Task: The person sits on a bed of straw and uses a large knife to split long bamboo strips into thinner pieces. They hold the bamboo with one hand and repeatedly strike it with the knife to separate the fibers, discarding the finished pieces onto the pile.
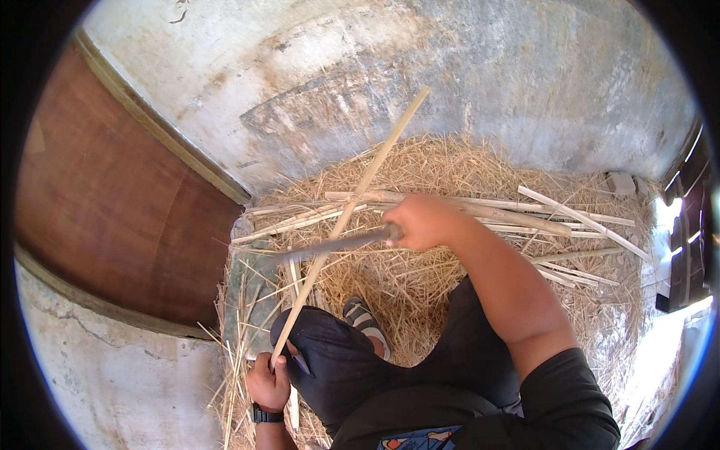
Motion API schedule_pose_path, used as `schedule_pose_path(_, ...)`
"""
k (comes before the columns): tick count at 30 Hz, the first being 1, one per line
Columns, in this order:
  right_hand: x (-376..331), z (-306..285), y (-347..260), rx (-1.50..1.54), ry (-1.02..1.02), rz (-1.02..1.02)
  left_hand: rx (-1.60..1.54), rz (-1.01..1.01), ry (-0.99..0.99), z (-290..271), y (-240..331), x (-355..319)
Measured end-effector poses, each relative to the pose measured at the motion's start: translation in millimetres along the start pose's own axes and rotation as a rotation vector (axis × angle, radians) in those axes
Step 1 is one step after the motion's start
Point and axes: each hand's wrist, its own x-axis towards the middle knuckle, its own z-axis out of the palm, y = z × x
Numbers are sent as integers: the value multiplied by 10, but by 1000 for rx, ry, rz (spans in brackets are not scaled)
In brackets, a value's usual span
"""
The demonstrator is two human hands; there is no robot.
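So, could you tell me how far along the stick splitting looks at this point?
Done: thin split strips lie scattered by the left hand. In hand: that hand grips a long pale stick at its lower end, while the right hand holds a long blade across it. Left: a pile of whole sticks on the straw.

Rustic shed: straw-strewn floor, rough plastered wall.

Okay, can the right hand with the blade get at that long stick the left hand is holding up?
Probably yes. The blade in the right hand already crosses the long stick, which the left hand grips at its lower end; nothing lies between them.
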Motion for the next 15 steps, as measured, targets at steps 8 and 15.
schedule_pose_path(8, -63, -230, 726, 396, 340, 490, -68, 33, 61, -119, -184, -103)
schedule_pose_path(15, 34, 30, -24, -39, 54, 42, -137, -32, -96, -31, -68, -63)
